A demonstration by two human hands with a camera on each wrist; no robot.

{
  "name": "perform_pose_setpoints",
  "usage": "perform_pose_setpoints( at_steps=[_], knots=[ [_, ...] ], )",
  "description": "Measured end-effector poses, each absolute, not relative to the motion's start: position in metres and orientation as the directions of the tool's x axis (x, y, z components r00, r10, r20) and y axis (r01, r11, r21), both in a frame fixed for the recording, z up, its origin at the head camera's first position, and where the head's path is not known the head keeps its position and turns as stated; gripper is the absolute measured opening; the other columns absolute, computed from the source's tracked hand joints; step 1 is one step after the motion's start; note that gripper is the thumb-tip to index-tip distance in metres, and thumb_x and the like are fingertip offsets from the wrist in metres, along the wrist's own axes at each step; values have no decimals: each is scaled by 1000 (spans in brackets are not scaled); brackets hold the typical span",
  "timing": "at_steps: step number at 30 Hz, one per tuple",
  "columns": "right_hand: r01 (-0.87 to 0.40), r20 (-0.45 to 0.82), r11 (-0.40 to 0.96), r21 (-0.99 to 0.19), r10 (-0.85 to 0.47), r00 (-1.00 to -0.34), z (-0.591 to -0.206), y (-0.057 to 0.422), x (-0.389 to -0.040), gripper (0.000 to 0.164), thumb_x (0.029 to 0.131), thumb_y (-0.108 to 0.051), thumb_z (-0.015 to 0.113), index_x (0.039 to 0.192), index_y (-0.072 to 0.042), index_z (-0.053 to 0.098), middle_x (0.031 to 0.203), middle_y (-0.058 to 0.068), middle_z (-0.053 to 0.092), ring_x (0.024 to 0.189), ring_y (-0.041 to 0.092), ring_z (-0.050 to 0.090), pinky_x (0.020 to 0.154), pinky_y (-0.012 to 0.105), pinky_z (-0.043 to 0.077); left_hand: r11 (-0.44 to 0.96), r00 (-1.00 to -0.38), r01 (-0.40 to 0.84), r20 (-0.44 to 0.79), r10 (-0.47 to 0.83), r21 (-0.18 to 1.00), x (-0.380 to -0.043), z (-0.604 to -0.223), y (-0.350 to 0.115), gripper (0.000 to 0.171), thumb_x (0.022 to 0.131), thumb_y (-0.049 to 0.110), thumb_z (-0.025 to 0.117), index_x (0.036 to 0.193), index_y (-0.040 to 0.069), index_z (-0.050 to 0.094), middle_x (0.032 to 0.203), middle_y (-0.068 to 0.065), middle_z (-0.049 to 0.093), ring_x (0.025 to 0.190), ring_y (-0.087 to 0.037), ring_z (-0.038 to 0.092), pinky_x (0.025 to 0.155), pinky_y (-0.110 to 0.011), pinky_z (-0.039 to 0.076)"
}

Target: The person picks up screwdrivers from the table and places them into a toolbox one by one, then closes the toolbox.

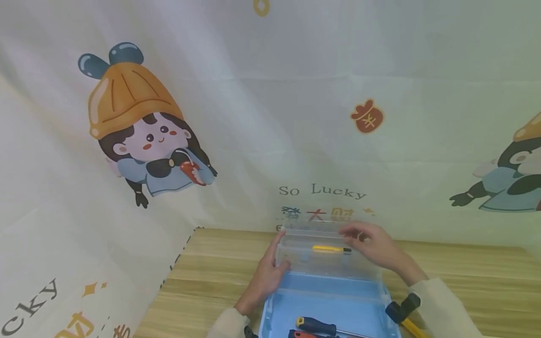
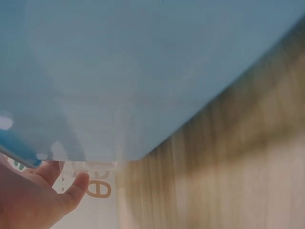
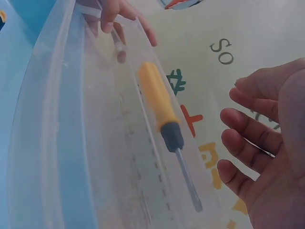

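Note:
A light-blue box (image 1: 274,305) has its clear lid (image 1: 296,260) raised at the back. My left hand (image 1: 268,274) grips the lid's left edge, thumb on the near face and fingers behind. Inside the lid lies a screwdriver (image 3: 159,98) with a yellow handle, dark collar and thin metal shaft. My right hand (image 3: 262,138) hovers beside the lid's upper right part, its fingers loosely bent and holding nothing. In the left wrist view, the box's blue side fills most of the picture, with the left hand (image 2: 33,200) at the lower left.
In the box lie a screwdriver (image 1: 316,325) with a black and yellow handle and a red-handled tool (image 1: 301,334), cut off by the frame. Right of the box, a yellow handle (image 1: 414,327) shows by a black head. Behind the wooden table (image 1: 220,263) hangs a printed cloth (image 1: 262,117).

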State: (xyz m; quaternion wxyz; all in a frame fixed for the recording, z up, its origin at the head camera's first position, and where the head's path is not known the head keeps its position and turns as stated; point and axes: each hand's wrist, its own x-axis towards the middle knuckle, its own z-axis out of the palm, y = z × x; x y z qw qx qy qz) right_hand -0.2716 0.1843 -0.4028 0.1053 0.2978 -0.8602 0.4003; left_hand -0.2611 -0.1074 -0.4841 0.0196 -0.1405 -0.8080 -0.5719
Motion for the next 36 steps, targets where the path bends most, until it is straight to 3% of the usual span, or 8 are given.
perform_pose_setpoints(
  at_steps=[10,17,31,36],
  knots=[
    [-635,466,500,-589,-432,-772,-400,206,-263,22,94,-8,63,115,-2,68,107,10,71,91,4,62,75,27,56,313,-960,251,193,205,916,-262,-485,-108,70,98,11,52,158,33,22,161,-5,30,138,-36,42,110,-61,36],
    [-608,450,501,-616,-409,-793,-403,217,-254,23,94,-7,63,116,-1,67,109,11,71,93,3,62,78,25,56,325,-961,245,186,203,913,-261,-483,-107,69,98,11,52,157,31,23,163,-2,25,147,-33,28,116,-62,25],
    [-593,435,541,-597,-403,-805,-407,239,-240,26,94,-9,64,120,-5,66,105,5,72,91,1,62,75,23,54,286,-959,248,192,210,926,-261,-483,-108,70,98,8,51,157,34,23,162,-2,29,144,-34,34,114,-62,29],
    [-597,446,545,-588,-397,-802,-412,247,-235,25,94,-8,64,118,-3,66,107,8,72,91,0,62,74,23,54,284,-958,247,190,214,927,-261,-484,-108,71,99,9,51,156,38,22,161,-4,30,142,-35,37,112,-61,33]
  ],
)
